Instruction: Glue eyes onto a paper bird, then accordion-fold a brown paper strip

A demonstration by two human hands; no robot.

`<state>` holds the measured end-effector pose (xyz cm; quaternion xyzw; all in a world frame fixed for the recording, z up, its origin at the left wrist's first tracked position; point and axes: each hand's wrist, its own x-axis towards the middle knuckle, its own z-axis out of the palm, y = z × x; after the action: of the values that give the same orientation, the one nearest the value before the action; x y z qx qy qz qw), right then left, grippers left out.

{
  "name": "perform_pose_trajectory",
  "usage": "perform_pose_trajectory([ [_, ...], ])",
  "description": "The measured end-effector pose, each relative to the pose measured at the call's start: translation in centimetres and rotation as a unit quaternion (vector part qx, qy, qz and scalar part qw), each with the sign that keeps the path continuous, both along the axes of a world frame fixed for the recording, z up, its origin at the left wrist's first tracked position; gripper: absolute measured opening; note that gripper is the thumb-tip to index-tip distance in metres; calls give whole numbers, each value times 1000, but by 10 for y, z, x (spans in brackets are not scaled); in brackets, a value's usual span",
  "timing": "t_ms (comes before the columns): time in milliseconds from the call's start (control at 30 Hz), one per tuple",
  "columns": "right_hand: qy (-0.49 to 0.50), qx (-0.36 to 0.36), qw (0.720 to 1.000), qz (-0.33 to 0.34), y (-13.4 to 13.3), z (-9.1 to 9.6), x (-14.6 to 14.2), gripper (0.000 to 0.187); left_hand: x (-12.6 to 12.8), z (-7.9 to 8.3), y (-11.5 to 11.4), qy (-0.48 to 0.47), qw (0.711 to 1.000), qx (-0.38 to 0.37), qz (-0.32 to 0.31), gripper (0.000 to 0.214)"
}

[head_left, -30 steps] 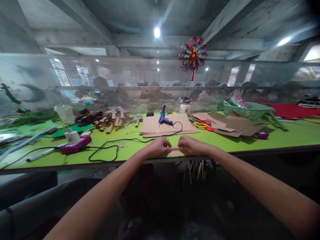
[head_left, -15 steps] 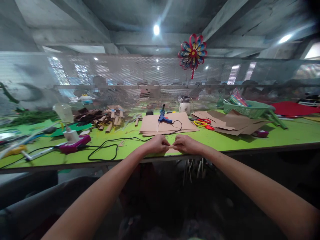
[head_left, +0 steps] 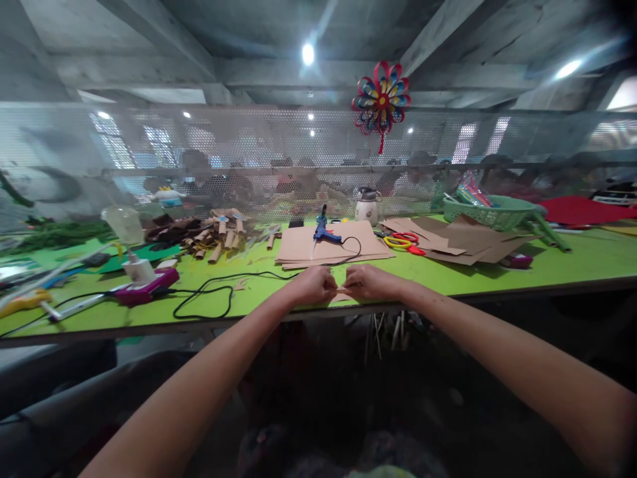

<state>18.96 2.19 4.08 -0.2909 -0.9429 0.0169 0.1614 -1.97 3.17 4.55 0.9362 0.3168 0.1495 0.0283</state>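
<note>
A small piece of brown paper (head_left: 341,296) lies at the front edge of the green table, between my two hands. My left hand (head_left: 314,285) pinches its left side with fingers curled. On the other side, my right hand (head_left: 369,283) grips it the same way, knuckles up. The fingertips partly hide the paper. Just beyond my hands is a stack of brown paper sheets (head_left: 293,245), with a blue glue gun (head_left: 326,234) standing on it. Scissors with red and yellow handles (head_left: 402,241) lie to the right of the stack.
A black cord (head_left: 213,287) loops across the table from a purple power strip (head_left: 148,287) at left. Rolled brown paper tubes (head_left: 226,236) are piled behind it. Cut brown sheets (head_left: 462,242), a green basket (head_left: 490,211) and a flask (head_left: 367,206) stand farther back, before a perforated screen (head_left: 279,139).
Both hands stay at the same spot on the brown paper, their fingers shifting only slightly. A little more of the paper's near side shows. The whole view has moved a touch.
</note>
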Motion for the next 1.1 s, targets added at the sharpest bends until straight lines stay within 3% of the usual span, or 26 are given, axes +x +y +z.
perform_pose_trajectory([
  [433,-17,-4,1000,-14,-1,2,10,16,-1,14,-10,23,999,-23,-20,21],
  [633,-104,21,992,-70,-8,15,-3,22,9,23,-13,76,997,9,-8,20],
  [800,-178,39,977,-109,-15,26,-22,27,21,19,-11,117,991,49,32,18],
  [1100,-161,5,984,-73,-11,24,-4,23,2,12,-4,65,997,8,-28,15],
])
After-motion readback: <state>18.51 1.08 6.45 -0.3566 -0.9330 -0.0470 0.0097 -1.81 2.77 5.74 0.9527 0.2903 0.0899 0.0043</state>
